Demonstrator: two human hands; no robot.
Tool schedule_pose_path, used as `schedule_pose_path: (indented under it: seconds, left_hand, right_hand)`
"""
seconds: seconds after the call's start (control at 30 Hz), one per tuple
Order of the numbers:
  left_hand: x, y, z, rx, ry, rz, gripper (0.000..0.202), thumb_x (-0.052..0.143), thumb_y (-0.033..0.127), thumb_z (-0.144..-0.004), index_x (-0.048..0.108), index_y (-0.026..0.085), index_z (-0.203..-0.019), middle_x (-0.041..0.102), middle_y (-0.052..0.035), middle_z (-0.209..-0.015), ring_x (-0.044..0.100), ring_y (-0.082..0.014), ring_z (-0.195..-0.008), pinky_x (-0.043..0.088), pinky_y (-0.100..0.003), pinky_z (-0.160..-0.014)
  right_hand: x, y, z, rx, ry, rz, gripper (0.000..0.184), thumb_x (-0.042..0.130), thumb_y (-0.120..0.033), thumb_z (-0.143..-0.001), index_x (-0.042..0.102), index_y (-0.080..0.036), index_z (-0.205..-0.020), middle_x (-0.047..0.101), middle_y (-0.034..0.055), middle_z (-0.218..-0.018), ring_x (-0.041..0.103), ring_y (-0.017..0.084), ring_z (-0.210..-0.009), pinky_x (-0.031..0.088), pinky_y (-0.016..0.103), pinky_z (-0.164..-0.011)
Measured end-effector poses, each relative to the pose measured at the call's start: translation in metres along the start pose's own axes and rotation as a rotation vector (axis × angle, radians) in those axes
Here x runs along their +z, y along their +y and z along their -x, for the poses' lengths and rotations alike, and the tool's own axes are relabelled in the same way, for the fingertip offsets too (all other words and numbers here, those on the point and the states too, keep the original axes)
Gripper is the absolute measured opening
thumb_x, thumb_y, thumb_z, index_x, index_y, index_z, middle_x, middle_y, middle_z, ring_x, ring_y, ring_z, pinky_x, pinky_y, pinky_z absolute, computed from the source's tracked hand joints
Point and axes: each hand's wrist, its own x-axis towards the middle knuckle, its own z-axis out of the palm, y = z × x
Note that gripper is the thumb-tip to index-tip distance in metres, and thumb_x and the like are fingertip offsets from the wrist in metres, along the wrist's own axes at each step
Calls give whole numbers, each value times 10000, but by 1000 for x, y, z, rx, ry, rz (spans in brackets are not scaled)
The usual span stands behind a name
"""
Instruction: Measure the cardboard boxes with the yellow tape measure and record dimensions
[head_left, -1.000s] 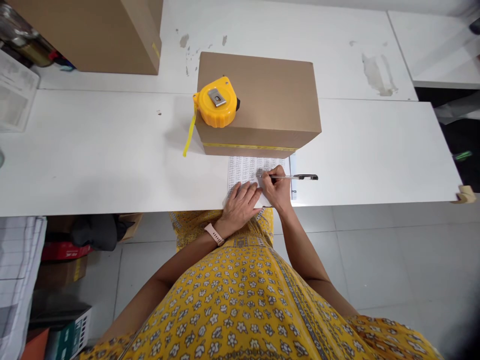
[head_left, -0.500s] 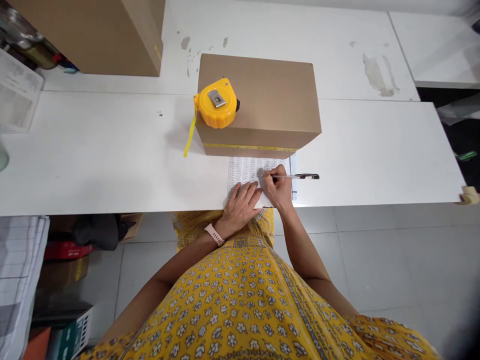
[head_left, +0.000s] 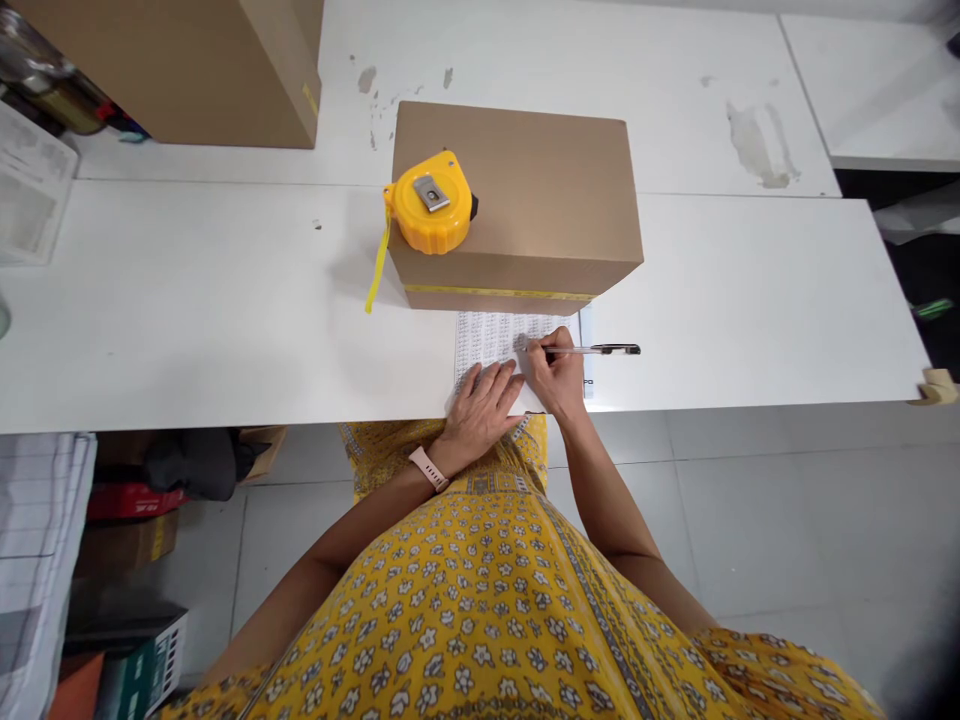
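My right hand (head_left: pixel 556 375) is closed around a pen (head_left: pixel 615 349), its clear barrel and black cap end pointing right. The tip is down at a sheet of paper (head_left: pixel 484 335) covered in rows of small handwriting. Flat on the lower left of that sheet lies my left hand (head_left: pixel 486 405), fingers stretched and slightly apart, holding nothing. A brown cardboard box (head_left: pixel 540 190) stands just beyond the hands and hides the sheet's far part. On the box's left top sits a yellow tape measure (head_left: pixel 433 205) with a strap hanging over the side.
The white table (head_left: pixel 225 320) ends close to my body. A larger cardboard box (head_left: pixel 225 80) stands at the back left, near some jars (head_left: pixel 56 90). A checked cloth (head_left: pixel 37 560) hangs at lower left. A beige corner guard (head_left: pixel 937 386) covers the table's right corner.
The view has shifted very slightly. Both hands stay in place, and the pen shows only a tiny change in angle.
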Motion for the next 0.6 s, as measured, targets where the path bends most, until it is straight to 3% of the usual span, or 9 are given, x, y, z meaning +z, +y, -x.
schedule_pose_path:
  seconds: [0.6]
  left_hand:
    - [5, 1, 0, -7, 29, 5, 600, 479, 515, -1058, 523, 140, -1524, 496, -145, -1615, 472, -290, -1485, 315, -483, -1280]
  right_hand:
    - [0, 0, 1, 1, -1, 21, 227, 627, -325, -866, 448, -259, -744, 449, -87, -555, 424, 111, -535, 352, 274, -549]
